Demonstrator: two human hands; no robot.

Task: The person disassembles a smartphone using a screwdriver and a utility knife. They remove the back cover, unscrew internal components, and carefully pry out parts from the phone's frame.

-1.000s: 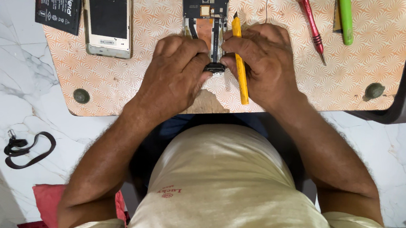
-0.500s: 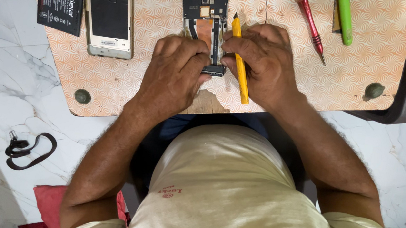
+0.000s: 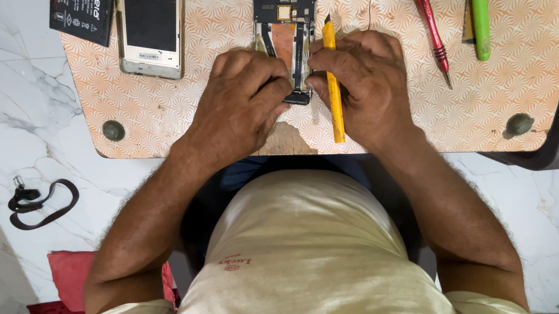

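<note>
The opened phone [image 3: 284, 26] lies flat on the orange patterned board, its back cover off, so the dark circuit board at the far end and a copper-coloured plate below it are visible. Its near end is hidden under the fingers. The yellow pry tool [image 3: 333, 87] is slim, lying along the phone's right edge, touching it.

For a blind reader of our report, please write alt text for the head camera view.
Seen from above, a person's left hand and right hand grip an opened phone on a patterned orange board, the right hand also holding a yellow pry tool. A second opened phone and a black battery lie left; a red screwdriver and green tool lie right.
</note>
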